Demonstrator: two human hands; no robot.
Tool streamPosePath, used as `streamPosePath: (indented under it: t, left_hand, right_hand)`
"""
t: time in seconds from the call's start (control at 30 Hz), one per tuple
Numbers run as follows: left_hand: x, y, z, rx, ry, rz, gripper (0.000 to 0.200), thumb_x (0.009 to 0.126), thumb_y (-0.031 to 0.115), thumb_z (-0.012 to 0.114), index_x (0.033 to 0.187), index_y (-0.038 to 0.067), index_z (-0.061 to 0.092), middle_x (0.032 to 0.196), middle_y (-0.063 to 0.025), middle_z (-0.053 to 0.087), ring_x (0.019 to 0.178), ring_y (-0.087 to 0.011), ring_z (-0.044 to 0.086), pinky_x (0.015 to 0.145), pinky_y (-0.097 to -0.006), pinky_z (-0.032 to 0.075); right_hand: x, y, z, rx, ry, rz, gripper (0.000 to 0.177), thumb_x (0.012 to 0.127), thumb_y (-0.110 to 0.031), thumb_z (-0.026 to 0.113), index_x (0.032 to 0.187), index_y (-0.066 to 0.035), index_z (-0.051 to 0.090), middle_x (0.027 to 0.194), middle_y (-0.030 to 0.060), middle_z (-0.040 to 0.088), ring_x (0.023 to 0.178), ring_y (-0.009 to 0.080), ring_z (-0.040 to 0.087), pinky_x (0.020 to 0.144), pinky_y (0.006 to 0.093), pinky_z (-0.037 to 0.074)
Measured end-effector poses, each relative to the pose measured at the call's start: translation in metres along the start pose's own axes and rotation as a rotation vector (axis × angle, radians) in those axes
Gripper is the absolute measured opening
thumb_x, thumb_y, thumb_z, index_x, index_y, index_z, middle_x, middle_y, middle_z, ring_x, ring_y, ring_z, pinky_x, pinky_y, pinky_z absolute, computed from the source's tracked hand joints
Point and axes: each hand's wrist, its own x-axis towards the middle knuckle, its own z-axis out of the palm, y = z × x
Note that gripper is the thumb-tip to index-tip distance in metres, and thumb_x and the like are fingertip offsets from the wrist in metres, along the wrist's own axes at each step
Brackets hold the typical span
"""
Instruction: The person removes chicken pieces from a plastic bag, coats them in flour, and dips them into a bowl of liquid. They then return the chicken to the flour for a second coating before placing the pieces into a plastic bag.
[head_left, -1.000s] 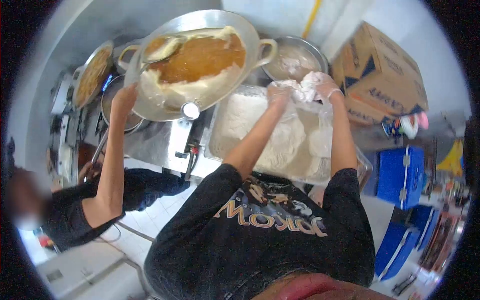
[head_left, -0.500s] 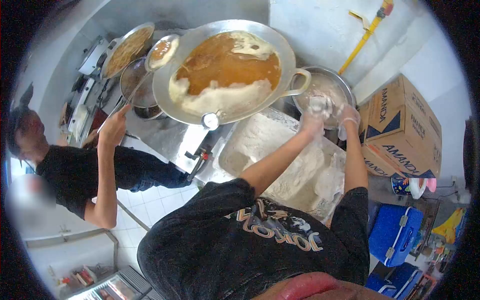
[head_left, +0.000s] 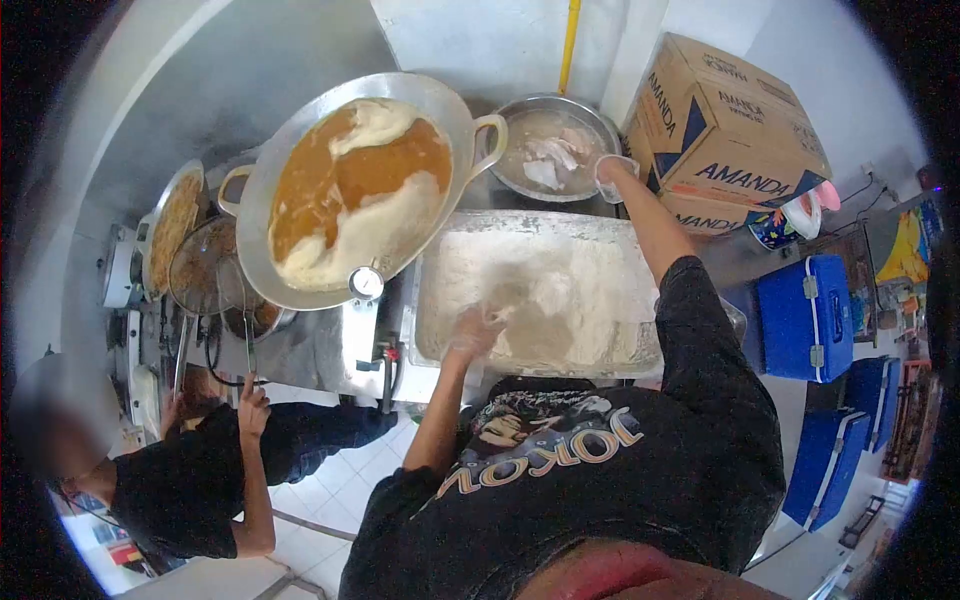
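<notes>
My left hand, in a thin clear plastic glove, is low over the near left part of a metal tray of white flour. Motion smears its fingers, so what they hold, if anything, does not show. My right hand, gloved too, is at the right rim of a round metal bowl; its fingers are not clear enough to read. Pale, wet pieces lie in the cloudy liquid in that bowl, several of them heaped near the middle.
A large two-handled pan of foaming brown oil stands left of the bowl, a dial thermometer at its rim. Farther left, a co-worker holds a mesh strainer and another long-handled tool. Cardboard boxes and blue coolers are right.
My left hand has left the bowl for the flour tray. My right hand stays at the bowl's edge. The co-worker's ladle is no longer by the large pan. My view has shifted.
</notes>
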Motion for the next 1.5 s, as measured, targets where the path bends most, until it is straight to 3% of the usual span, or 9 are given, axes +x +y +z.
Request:
streamPosePath:
  t: [0.23,0.33,0.5,0.8,0.9,1.1,1.2,1.33,1.5]
  left_hand:
    - [-0.021,-0.016,0.003,0.086,0.158,-0.052,0.046,0.078,0.039,0.066,0.108,0.005,0.062,0.1,-0.0177,0.066,0.092,-0.0335,0.063,0.081,-0.0414,0.049]
    - [-0.022,-0.024,0.017,0.137,0.181,-0.061,0.043,0.079,0.038,0.066,0.108,0.006,0.062,0.098,-0.0176,0.065,0.092,-0.0336,0.062,0.082,-0.0426,0.049]
    - [-0.031,-0.028,0.027,0.149,0.261,0.068,0.043,0.081,0.04,0.064,0.108,0.007,0.062,0.096,-0.0184,0.064,0.093,-0.0356,0.06,0.084,-0.0456,0.047]
    - [-0.026,-0.027,0.027,0.254,0.082,-0.122,0.049,0.084,0.052,0.056,0.111,0.012,0.062,0.107,-0.0199,0.061,0.104,-0.0359,0.057,0.088,-0.0489,0.045]
    - [-0.031,-0.026,0.03,0.232,0.255,-0.006,0.047,0.084,0.051,0.056,0.109,0.013,0.063,0.102,-0.0186,0.063,0.1,-0.0358,0.059,0.086,-0.0475,0.047]
    - [-0.031,-0.02,0.023,0.202,0.205,-0.002,0.043,0.083,0.049,0.058,0.101,0.011,0.066,0.099,-0.0174,0.065,0.094,-0.036,0.061,0.081,-0.0455,0.048]
    - [-0.034,0.004,0.001,0.126,0.027,-0.099,0.045,0.084,0.05,0.056,0.104,0.01,0.063,0.096,-0.0188,0.065,0.089,-0.035,0.062,0.078,-0.0459,0.049]
    - [-0.026,-0.023,0.026,0.154,0.237,0.01,0.046,0.08,0.051,0.059,0.095,0.009,0.067,0.087,-0.0191,0.066,0.081,-0.038,0.064,0.071,-0.0469,0.05]
    - [-0.026,-0.019,0.022,0.147,0.241,0.035,0.047,0.08,0.051,0.059,0.096,0.007,0.066,0.087,-0.02,0.066,0.081,-0.0382,0.064,0.071,-0.0464,0.05]
  right_hand:
    - [-0.115,-0.081,-0.113,0.124,0.234,0.056,0.056,0.084,-0.044,0.053,0.123,-0.004,0.055,0.115,0.0197,0.061,0.106,0.0369,0.059,0.089,0.0449,0.046]
    - [-0.127,-0.089,-0.085,0.084,0.634,-0.042,0.061,0.083,-0.048,0.054,0.127,-0.006,0.052,0.112,0.0177,0.063,0.102,0.0349,0.061,0.088,0.0448,0.047]
    - [-0.187,-0.122,-0.128,0.088,0.227,-0.023,0.061,0.078,-0.038,0.062,0.127,-0.004,0.05,0.119,0.0207,0.058,0.106,0.0328,0.06,0.087,0.0438,0.049]
    - [-0.096,-0.047,-0.107,-0.335,-0.087,-0.002,0.019,0.067,-0.014,0.06,0.081,-0.01,0.073,0.091,0.0158,0.069,0.086,0.0336,0.066,0.072,0.0467,0.051]
    - [-0.087,-0.03,-0.091,-0.411,-0.264,-0.132,0.023,0.07,-0.015,0.061,0.089,-0.009,0.071,0.097,0.0172,0.067,0.089,0.0341,0.065,0.074,0.0466,0.05]
    - [-0.009,-0.01,0.021,-0.132,-0.205,-0.041,0.029,0.071,-0.018,0.06,0.096,-0.008,0.07,0.105,0.0206,0.064,0.096,0.0384,0.062,0.081,0.048,0.048]
    - [-0.071,-0.062,-0.019,-0.058,-0.181,-0.105,0.037,0.077,-0.02,0.056,0.111,-0.005,0.062,0.113,0.0191,0.062,0.095,0.0354,0.062,0.08,0.0454,0.048]
    - [-0.064,-0.077,-0.007,-0.004,-0.183,-0.124,0.033,0.076,-0.021,0.057,0.104,-0.004,0.064,0.102,0.0173,0.064,0.087,0.0331,0.062,0.074,0.0444,0.049]
    - [-0.05,-0.011,-0.031,-0.193,0.044,-0.461,0.028,0.075,-0.023,0.06,0.094,-0.003,0.067,0.086,0.0151,0.067,0.074,0.0295,0.062,0.064,0.0445,0.049]
